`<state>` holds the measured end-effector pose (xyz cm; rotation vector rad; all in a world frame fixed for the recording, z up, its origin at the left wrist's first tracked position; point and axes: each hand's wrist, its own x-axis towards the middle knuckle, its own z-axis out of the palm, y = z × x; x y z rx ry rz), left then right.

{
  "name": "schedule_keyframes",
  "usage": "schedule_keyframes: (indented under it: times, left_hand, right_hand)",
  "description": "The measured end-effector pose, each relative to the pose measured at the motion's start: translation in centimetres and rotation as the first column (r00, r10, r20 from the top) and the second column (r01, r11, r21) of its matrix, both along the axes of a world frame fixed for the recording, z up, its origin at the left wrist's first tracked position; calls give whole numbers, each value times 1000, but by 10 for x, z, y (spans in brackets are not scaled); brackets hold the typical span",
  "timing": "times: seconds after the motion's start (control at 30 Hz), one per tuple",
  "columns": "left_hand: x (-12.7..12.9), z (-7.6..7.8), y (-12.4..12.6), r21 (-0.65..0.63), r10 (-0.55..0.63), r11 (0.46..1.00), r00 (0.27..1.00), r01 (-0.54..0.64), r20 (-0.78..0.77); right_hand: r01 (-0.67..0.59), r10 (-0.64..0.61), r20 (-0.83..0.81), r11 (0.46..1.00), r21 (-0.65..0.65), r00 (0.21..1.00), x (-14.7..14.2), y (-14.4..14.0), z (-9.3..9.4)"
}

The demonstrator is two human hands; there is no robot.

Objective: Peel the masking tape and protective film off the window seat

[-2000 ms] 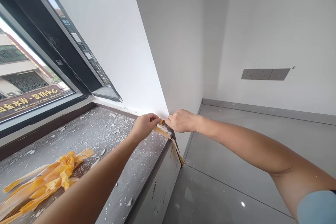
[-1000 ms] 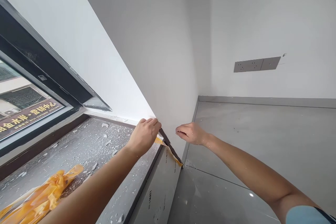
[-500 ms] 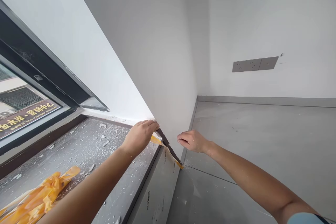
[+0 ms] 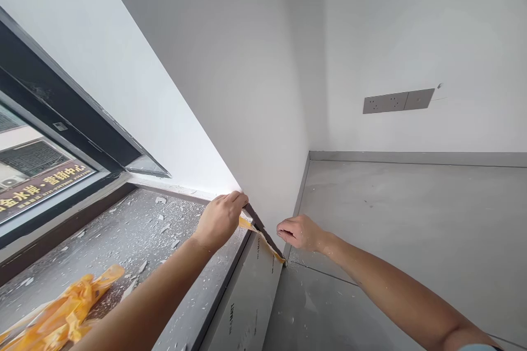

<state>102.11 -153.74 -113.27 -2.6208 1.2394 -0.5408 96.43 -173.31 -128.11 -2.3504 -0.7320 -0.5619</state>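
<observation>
My left hand (image 4: 220, 216) pinches the upper end of a yellow tape strip (image 4: 263, 240) at the corner of the grey window ledge (image 4: 123, 241). The strip runs down along the ledge's end, beside the white wall (image 4: 255, 120), to the floor. My right hand (image 4: 300, 231) hovers just right of the strip's lower end, fingers curled with nothing in them, near the skirting (image 4: 302, 181).
A crumpled heap of peeled yellow tape (image 4: 61, 312) lies on the ledge at lower left, among white paint flakes. The window (image 4: 37, 170) is at the left. A grey socket plate (image 4: 397, 101) sits on the far wall above the grey tiled floor (image 4: 411, 230).
My right hand has let go of the tape at the ledge corner and dropped toward the floor. My left hand keeps its grip on the strip. The view has tilted.
</observation>
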Motion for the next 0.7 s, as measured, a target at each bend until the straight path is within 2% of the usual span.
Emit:
schedule_keyframes:
  times: [0.17, 0.3, 0.4, 0.53, 0.63, 0.7]
  left_hand:
    - [1, -3, 1, -191, 82, 976, 986, -109, -148]
    - [2, 1, 0, -336, 116, 913, 937, -231, -330]
    - [2, 8, 0, -431, 154, 827, 884, -360, -442]
    - [4, 19, 5, -488, 219, 669, 776, -561, -591]
    - [9, 20, 13, -502, 198, 568, 701, -652, -685]
    - [14, 17, 19, -513, 143, 513, 658, -688, -739]
  right_hand:
    - [-3, 4, -21, 1000, 24, 1000, -1, 0, -10]
    - [3, -3, -27, 1000, 23, 1000, -3, 2, -13]
    - [-8, 8, -35, 1000, 21, 999, -4, 4, -15]
    - [-11, 12, -57, 1000, 16, 998, -5, 5, -19]
    - [-8, 9, -76, 1000, 14, 997, -4, 7, -21]
    - [-8, 10, -80, 1000, 16, 997, -4, 9, -21]
